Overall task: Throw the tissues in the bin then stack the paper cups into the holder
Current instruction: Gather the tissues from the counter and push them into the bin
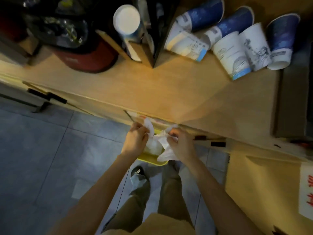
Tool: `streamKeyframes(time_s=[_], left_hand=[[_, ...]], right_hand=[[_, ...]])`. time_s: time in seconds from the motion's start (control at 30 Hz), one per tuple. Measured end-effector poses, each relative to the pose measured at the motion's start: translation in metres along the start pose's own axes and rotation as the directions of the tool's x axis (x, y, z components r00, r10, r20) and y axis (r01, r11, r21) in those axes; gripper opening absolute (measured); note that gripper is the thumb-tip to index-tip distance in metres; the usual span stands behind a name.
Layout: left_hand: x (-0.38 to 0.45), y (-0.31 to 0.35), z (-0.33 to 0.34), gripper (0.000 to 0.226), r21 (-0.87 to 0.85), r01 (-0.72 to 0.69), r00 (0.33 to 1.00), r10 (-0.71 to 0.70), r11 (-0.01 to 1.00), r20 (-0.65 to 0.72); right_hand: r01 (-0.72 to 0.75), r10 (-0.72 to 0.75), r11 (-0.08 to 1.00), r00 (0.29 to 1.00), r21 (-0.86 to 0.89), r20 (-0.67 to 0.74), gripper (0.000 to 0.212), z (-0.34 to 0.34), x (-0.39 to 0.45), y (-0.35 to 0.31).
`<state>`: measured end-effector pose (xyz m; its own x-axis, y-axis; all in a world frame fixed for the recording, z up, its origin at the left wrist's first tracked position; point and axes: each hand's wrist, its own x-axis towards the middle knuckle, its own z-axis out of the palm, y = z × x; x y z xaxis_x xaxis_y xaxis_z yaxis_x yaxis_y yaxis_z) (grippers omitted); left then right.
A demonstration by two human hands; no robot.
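Left hand point(135, 139): grip clenched on a white tissue point(149, 127) that sticks up from the fingers, held above the yellow bin point(152, 158).
Right hand point(180, 144): grip clenched on a second tissue point(166, 150), which hangs crumpled over the bin's rim.
Bin: on the floor point(42, 141) just below the front edge of the surface point(152, 85), between the two hands; something white and bunched lies inside it.
Paper cups point(233, 41): on the far right of the surface, a loose cluster lying on their sides, some blue, some white with drawings, touching one another.
Holder point(144, 31): dark and upright near the middle back of the surface, with one cup point(127, 21) in it, its white opening facing the camera.
Red pot point(89, 56): left of the holder, with a crinkled black bag point(59, 28) on top of it.
Cardboard box point(264, 187): on the floor to the right of the bin.
In the way: the hands and forearms cover most of the bin's opening; a shoe point(139, 177) stands just behind the bin.
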<state>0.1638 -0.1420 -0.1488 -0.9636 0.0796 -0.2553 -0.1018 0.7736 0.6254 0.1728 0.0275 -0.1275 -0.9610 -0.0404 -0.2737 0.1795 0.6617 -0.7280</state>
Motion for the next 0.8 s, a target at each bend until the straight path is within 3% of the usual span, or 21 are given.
streamKeyframes(time_s=[0.13,0.33,0.5,0.63,0.8], left_hand=[[-0.015,-0.054,-0.003,0.025,0.016,0.068,0.993,-0.069,0.998,0.095],[-0.023,-0.107,0.025,0.02,0.008,0.186,0.961,-0.183,0.983,0.206],[-0.015,-0.148,0.087,0.022,-0.013,0.29,0.949,-0.286,0.957,0.135],[0.005,-0.182,0.147,0.029,-0.085,0.386,0.915,-0.37,0.918,0.162],[0.037,-0.228,0.21,0.039,-0.017,0.347,0.914,-0.335,0.938,0.227]], right_hand=[[-0.117,0.116,0.992,0.993,0.043,0.022,0.016,0.043,-0.019,0.013],[-0.129,0.128,0.992,0.987,-0.004,0.096,0.029,0.093,-0.025,0.046],[-0.145,0.147,0.989,0.987,-0.031,0.063,0.023,0.138,-0.003,0.094],[-0.155,0.153,0.988,0.978,0.008,0.145,0.027,0.184,0.017,0.146],[-0.147,0.166,0.98,0.976,-0.131,0.142,0.03,0.242,0.048,0.215]])
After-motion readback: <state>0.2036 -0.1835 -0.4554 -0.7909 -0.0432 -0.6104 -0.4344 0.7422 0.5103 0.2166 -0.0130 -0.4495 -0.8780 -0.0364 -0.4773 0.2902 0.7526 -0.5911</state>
